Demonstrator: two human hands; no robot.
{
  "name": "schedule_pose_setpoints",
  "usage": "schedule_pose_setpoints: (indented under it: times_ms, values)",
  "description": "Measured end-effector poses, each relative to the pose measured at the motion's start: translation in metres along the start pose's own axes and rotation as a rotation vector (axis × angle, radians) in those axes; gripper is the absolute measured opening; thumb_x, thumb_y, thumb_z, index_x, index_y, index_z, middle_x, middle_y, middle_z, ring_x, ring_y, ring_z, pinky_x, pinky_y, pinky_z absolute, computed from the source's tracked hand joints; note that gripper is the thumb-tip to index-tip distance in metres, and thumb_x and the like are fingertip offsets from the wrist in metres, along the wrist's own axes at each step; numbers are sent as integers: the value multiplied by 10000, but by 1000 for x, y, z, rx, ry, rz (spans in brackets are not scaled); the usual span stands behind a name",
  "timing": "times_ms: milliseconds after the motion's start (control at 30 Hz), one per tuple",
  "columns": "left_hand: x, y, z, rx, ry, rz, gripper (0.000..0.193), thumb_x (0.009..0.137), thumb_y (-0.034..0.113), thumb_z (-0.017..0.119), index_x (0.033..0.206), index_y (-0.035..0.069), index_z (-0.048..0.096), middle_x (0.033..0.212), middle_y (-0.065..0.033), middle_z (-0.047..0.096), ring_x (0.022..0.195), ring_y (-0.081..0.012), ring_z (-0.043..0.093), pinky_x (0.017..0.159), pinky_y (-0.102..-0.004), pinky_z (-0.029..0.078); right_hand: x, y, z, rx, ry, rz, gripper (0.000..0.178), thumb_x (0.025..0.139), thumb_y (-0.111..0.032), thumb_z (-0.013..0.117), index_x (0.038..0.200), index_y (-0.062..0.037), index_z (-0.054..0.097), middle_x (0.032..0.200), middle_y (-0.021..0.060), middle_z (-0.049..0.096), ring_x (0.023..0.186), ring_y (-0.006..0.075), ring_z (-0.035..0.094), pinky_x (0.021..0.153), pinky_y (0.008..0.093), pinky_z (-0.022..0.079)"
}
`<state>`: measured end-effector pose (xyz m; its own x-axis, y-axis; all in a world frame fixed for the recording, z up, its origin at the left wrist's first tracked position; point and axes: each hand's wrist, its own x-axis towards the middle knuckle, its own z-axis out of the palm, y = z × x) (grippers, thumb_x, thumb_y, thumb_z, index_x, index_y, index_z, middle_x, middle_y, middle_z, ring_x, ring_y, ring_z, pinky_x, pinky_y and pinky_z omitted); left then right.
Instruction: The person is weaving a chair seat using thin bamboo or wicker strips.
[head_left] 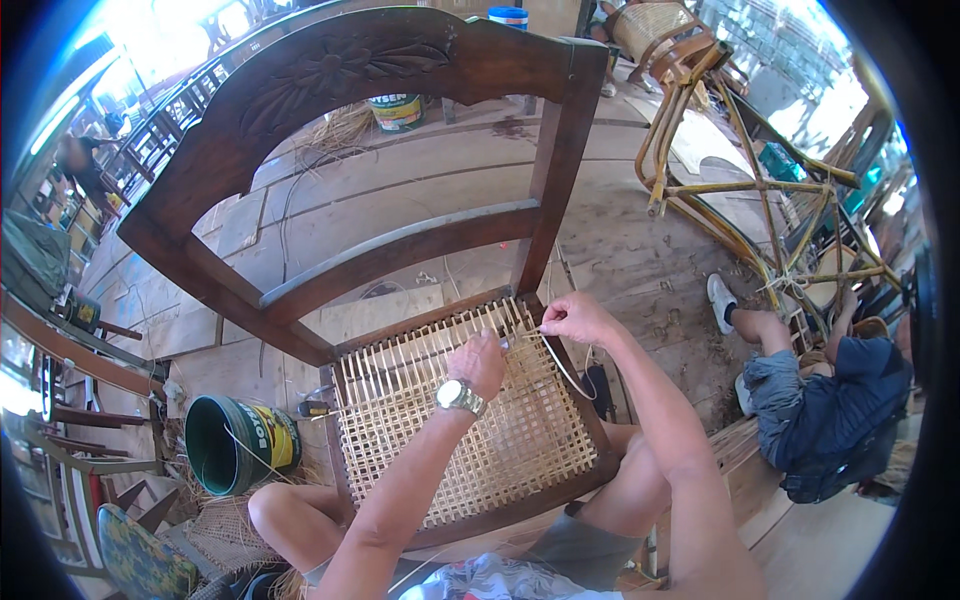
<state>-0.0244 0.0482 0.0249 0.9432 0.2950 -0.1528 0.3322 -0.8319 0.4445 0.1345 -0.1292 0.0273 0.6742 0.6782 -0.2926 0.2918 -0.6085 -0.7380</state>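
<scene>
Green bucket, left of the wooden chair. Within the chair's frame, cane seat: looks close-woven toward the front, with open gaps apparently left to fill toward the rear. Over the chair's middle, left hand curled nearly closed; cannot tell its contents. At the chair's right rear corner, right hand, fingertips together, apparently pinching a pale strand.

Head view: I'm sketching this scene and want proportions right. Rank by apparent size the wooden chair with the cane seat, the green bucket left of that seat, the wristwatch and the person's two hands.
1. Wooden chair
2. Green bucket
3. Left hand and right hand: too alike to rank
4. Wristwatch
</scene>
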Motion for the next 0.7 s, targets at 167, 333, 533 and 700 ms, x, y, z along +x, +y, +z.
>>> schedule_pose_setpoints:
  times_ms: [167, 333, 533, 700]
  values:
    - [1, -5, 6, -49, 13, -38, 287, 941, 273, 632, 1097, 32, 615, 948, -198, 709, 914, -364, 694, 770, -486, 532, -1, 0, -4, 103, 49, -55, 203, 782, -231, 780, 831, -41, 728, 744, 26, 687, 705, 112, 606, 685, 300, 486]
    - [2, -4, 6, -52, 10, -33, 293, 942, 280, 633, 1090, 28, 623, 971, -205, 709, 919, -361, 694, 772, -483, 531, 2, -1, 8, 5, 45, -57, 197, 783, -238, 772, 829, -50, 733, 732, 32, 696, 681, 129, 623, 669, 319, 496]
    - [6, -9, 4, -76, 16, 7, 272, 930, 263, 639, 1027, 9, 621, 938, -214, 713, 893, -376, 704, 762, -473, 557, 6, -22, 35, -107, 61, -69, 204, 774, -245, 786, 860, -66, 741, 785, 114, 714, 739, 248, 687, 706, 372, 526]
    - [16, -2, -16, -116, -70, -112, 339, 947, 361, 620, 962, 34, 705, 1017, -216, 713, 941, -366, 695, 809, -466, 553, -2, -27, 42, -367, 153, -229, 215, 771, -227, 770, 888, -50, 734, 918, 153, 697, 880, 290, 681, 776, 400, 525]
